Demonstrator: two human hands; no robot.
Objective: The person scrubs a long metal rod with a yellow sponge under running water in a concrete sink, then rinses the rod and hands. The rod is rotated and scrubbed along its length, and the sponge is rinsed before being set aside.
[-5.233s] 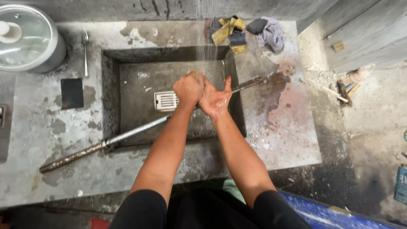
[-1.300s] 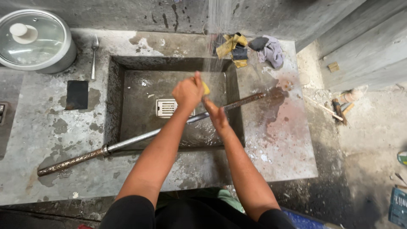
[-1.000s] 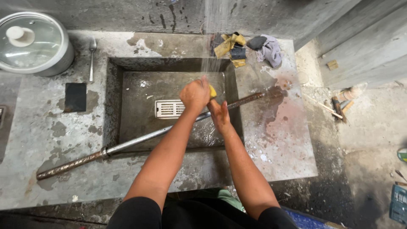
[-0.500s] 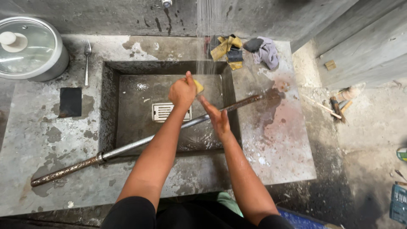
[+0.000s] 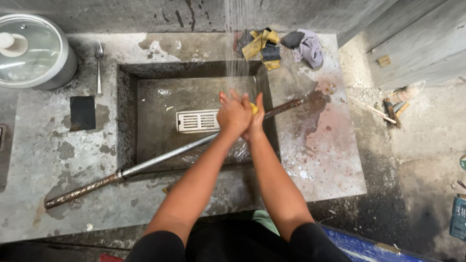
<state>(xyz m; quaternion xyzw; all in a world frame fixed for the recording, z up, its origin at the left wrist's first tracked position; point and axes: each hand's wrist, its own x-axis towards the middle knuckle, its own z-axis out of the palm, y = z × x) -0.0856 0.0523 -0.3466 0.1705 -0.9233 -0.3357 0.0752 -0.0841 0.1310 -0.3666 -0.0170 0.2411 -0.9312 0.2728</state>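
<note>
My left hand point(image 5: 233, 114) and my right hand point(image 5: 256, 116) are pressed together over the concrete sink point(image 5: 127, 116), under a stream of falling water point(image 5: 236, 43). A small yellow piece point(image 5: 254, 108), perhaps soap or a sponge, shows between the palms. A long metal rod point(image 5: 160, 157) lies diagonally across the sink, passing just under my hands; its right end rests on the counter. A rectangular drain grate point(image 5: 196, 121) sits in the basin left of my hands.
A pot with a glass lid point(image 5: 31, 51) stands at the back left beside a fork point(image 5: 98, 65). A dark square pad point(image 5: 82, 112) lies on the counter. Yellow and grey rags point(image 5: 281, 44) sit behind the sink. Tools lie on the floor at the right point(image 5: 391, 104).
My hands have come together under the water, palms pressed around the yellow piece; before, the left held it while the right was lower and apart.
</note>
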